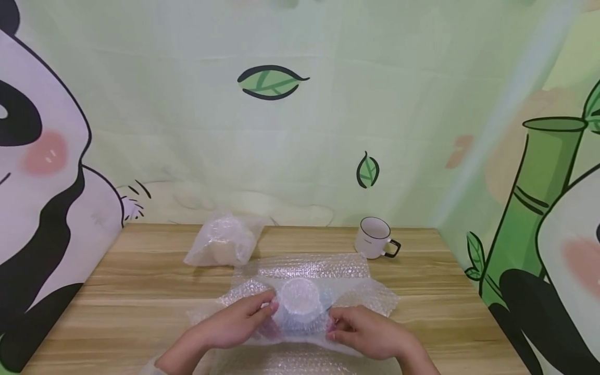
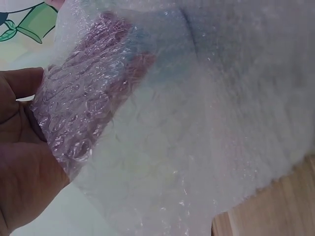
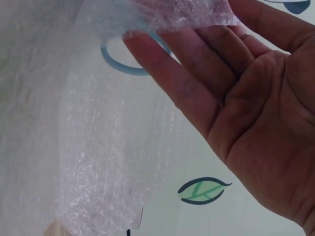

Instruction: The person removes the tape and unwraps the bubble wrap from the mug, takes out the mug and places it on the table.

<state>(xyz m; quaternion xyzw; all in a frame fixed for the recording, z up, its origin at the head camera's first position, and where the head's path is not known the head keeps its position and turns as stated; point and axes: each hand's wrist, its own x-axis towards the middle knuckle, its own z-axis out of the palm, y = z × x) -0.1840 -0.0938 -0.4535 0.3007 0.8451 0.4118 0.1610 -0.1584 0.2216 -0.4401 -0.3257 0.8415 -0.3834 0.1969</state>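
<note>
1. Plastic bubble wrap, clear and crinkled (image 1: 375,297), lies over a pale vessel with a round face and bluish parts (image 1: 300,297), sitting mid-table between the two hands on the wood-grain tabletop (image 1: 445,302).
2. Danger spot, I'd judge: pull harder on one side and the sheet slips across, leaving part of the vessel bare.
3. A sharp tug might also tip or drag the vessel, as both hands seem to hold film rather than the vessel itself.
4. Now the pose! Left hand (image 1: 239,320) reaches in from its side, pinching the wrap, some fingers showing pinkish through the film.
5. Right hand (image 1: 367,330) answers opposite, angled inward, fingertips gathered on the wrap.
6. Farther back, a bubble-wrapped bundle (image 1: 222,245) sits left, near the sheet's far edge: a wide swing could nudge it. The white mug with black rim and handle (image 1: 372,239) stands right.
</note>
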